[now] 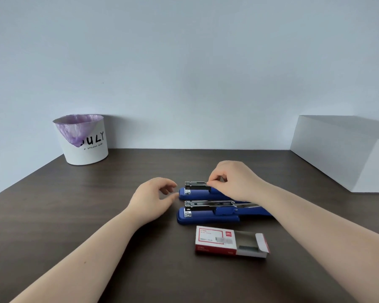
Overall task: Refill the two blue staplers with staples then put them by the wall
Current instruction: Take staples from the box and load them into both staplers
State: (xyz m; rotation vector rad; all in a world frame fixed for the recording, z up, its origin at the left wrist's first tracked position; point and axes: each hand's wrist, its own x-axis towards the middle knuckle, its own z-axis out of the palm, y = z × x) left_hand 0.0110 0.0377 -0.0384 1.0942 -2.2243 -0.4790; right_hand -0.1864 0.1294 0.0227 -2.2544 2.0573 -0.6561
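Observation:
Two blue staplers lie side by side on the dark wooden table, both flipped open with their metal magazines showing. Over the far stapler (195, 192) my right hand (234, 179) pinches a small strip of staples against the rear of the magazine. The near stapler (208, 215) lies untouched, its top arm folded back to the right under my right forearm. Just left of the far stapler's front end, my left hand (150, 196) hovers with its fingers loosely curled and nothing in them. In front of the staplers sits a red-and-white staple box (230, 241), slid open with staples inside.
A white bin (83, 142) with a purple liner stands at the back left against the wall. A white box (341, 149) sits at the right by the wall. Bare dark table (74, 215) stretches to the left and along the wall between bin and box.

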